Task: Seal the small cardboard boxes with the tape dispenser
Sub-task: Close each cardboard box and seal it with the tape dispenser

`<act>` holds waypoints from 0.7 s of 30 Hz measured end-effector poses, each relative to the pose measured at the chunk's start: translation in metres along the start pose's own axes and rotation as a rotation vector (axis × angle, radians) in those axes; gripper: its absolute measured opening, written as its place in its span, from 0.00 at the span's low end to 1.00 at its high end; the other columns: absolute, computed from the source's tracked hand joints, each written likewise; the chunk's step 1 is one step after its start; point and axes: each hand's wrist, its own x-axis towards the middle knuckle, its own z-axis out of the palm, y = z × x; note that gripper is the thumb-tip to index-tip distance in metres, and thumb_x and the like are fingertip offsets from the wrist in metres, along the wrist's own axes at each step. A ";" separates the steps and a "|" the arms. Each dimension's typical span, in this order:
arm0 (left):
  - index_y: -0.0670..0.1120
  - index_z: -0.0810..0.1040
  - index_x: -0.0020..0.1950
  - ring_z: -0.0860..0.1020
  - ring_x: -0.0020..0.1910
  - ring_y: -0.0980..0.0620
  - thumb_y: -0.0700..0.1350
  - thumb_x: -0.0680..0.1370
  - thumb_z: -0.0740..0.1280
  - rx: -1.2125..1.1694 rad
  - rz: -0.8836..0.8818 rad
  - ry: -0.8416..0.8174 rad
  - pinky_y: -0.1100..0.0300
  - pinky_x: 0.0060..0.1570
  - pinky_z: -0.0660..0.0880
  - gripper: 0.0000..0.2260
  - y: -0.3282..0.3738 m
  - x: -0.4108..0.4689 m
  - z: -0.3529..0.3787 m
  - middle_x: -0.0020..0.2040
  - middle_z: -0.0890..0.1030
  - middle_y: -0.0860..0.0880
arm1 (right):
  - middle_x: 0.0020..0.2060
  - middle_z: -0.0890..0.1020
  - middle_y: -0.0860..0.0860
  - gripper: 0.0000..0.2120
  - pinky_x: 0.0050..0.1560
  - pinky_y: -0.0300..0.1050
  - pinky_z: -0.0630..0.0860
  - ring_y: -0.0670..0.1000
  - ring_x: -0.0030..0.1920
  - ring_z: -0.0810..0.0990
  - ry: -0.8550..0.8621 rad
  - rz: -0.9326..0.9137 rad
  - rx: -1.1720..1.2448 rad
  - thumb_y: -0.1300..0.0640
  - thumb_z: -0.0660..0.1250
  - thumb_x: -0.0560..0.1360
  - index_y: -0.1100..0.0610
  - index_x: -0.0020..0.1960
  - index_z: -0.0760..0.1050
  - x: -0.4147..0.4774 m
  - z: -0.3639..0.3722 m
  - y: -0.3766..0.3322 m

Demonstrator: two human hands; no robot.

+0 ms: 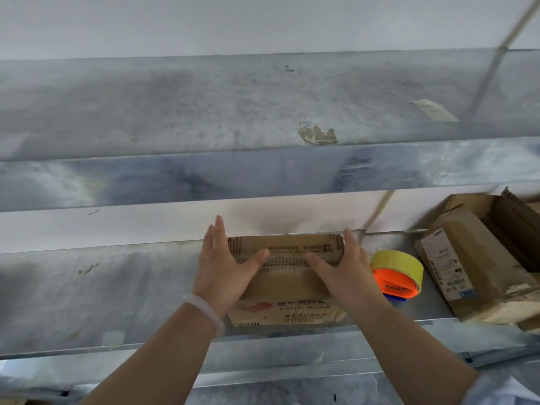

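Soft, diffuse light — bright, a little washed out on the white wall (263,21). A grey shadow smudges the wall behind the cardboard box (289,290). Metal shelves (175,106) show dull sheen and smeared blur — their lines bow toward the view's edges.

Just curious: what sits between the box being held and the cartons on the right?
The tape dispenser, a yellow roll on an orange hub, resting on the metal shelf; head view.

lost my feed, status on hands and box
Left hand, right hand open, flanking small box. Tape dispenser untouched at right. Bigger boxes beyond it.
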 end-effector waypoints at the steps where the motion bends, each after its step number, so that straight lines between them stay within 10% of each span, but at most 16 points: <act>1: 0.55 0.40 0.79 0.64 0.72 0.48 0.61 0.69 0.73 -0.091 -0.069 -0.070 0.50 0.68 0.66 0.51 0.003 0.002 0.001 0.76 0.61 0.49 | 0.63 0.73 0.45 0.36 0.55 0.43 0.77 0.45 0.59 0.74 -0.035 0.027 0.006 0.40 0.71 0.71 0.50 0.71 0.59 0.004 0.001 0.000; 4: 0.52 0.42 0.80 0.72 0.67 0.48 0.55 0.71 0.75 -0.210 -0.135 -0.161 0.56 0.61 0.70 0.50 0.002 0.008 0.004 0.70 0.71 0.50 | 0.45 0.75 0.37 0.22 0.35 0.31 0.68 0.37 0.42 0.73 -0.060 0.002 -0.024 0.47 0.71 0.73 0.45 0.59 0.61 0.009 0.002 0.001; 12: 0.52 0.52 0.79 0.74 0.60 0.51 0.49 0.83 0.59 -0.358 -0.146 -0.255 0.56 0.60 0.73 0.26 -0.003 0.009 -0.004 0.67 0.72 0.51 | 0.63 0.73 0.51 0.30 0.33 0.31 0.64 0.45 0.44 0.70 -0.127 0.074 0.046 0.53 0.56 0.82 0.45 0.79 0.46 0.019 0.000 0.010; 21: 0.50 0.69 0.65 0.80 0.51 0.50 0.48 0.84 0.58 -0.533 -0.269 -0.228 0.54 0.48 0.79 0.11 -0.002 0.005 -0.006 0.54 0.80 0.48 | 0.60 0.70 0.50 0.27 0.50 0.44 0.70 0.48 0.51 0.71 -0.193 0.102 0.136 0.48 0.50 0.84 0.41 0.78 0.42 0.017 -0.007 0.009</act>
